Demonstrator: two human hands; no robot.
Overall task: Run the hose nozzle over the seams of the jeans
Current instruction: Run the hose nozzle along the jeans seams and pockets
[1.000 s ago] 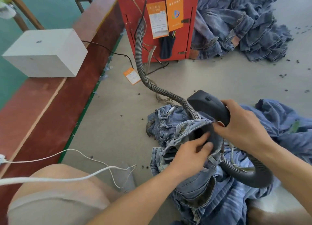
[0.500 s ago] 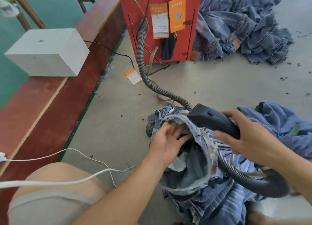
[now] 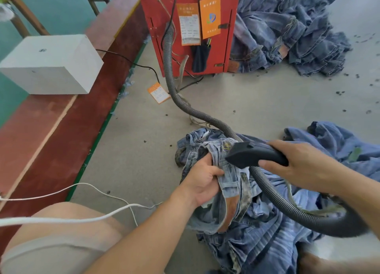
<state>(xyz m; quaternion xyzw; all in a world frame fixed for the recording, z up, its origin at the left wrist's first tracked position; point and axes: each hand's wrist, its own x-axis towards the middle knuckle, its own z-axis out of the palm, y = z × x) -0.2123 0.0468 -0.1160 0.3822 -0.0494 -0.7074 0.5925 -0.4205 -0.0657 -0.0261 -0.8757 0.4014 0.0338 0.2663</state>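
Fingers of the left hand bunch the jeans waistband at frame center, likely exposing its seam, while the right hand grips the nozzle against it.

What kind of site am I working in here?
Probably a garment finishing workshop: a heap of jeans on the concrete floor, a red machine with a ribbed hose, and orange work tickets.
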